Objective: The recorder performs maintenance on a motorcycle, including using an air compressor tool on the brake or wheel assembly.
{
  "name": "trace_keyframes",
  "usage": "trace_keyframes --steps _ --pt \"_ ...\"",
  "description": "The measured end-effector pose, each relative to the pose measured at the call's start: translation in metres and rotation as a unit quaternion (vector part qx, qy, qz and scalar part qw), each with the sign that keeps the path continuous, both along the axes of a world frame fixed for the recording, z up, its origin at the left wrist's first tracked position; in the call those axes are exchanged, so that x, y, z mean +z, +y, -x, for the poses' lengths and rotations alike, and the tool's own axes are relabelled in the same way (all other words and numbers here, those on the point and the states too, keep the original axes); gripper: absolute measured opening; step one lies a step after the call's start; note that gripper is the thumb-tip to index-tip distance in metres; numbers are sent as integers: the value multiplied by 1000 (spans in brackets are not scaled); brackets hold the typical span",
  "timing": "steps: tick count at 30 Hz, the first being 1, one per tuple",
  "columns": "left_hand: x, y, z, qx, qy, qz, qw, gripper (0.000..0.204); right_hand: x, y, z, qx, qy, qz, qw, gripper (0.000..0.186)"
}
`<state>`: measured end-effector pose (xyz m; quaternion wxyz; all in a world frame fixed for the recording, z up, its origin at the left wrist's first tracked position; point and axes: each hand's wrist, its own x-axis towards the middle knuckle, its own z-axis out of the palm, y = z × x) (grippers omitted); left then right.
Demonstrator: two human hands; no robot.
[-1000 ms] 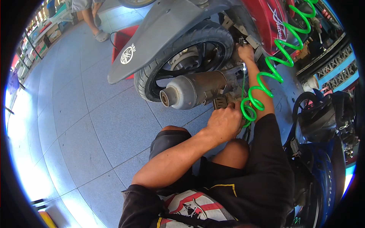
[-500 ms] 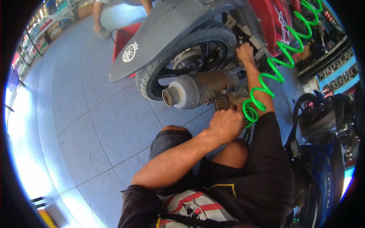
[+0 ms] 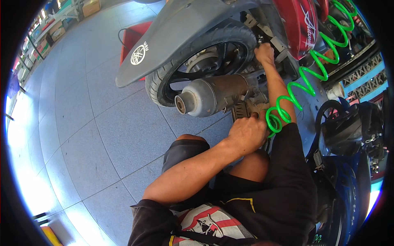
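My left hand [image 3: 247, 133] is closed, its fingers curled beside the finned engine block [image 3: 240, 111] below the exhaust muffler. A green coiled air hose [image 3: 283, 110] ends at this hand, and whatever sits inside the grip is hidden. Reaching further up, my right hand [image 3: 264, 53] is closed at a small dark metal piece [image 3: 260, 39], just right of the scooter's rear wheel [image 3: 201, 61]. Its fingertips point away from view, so what they hold cannot be made out. The grey exhaust muffler [image 3: 217, 95] lies between the two hands and the tire.
A grey rear fender [image 3: 160, 45] arches over the wheel, with a red body panel [image 3: 292, 28] to its right. Behind the fender stands a red container [image 3: 137, 35]. Another motorbike [image 3: 344, 172] stands close on my right. Shelving [image 3: 53, 28] lines the far left.
The hose coils have swung to the right and stretched. A person's legs and shoe at the top left have moved out of view. Both my hands stay almost in place.
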<state>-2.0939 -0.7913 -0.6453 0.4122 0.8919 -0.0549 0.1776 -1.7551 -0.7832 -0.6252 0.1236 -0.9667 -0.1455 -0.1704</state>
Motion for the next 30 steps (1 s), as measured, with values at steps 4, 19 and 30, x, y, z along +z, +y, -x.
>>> trace_keyframes --steps 4,19,30 --pt "1 2 1 6 11 -3 1000 38 2 -14 -13 113 -6 -2 994 39" --pt "6 10 4 5 37 14 999 40 -12 -36 -31 151 98 -81 980 31" --pt "5 11 1 15 36 14 999 41 -4 -7 -56 68 121 -140 980 28"
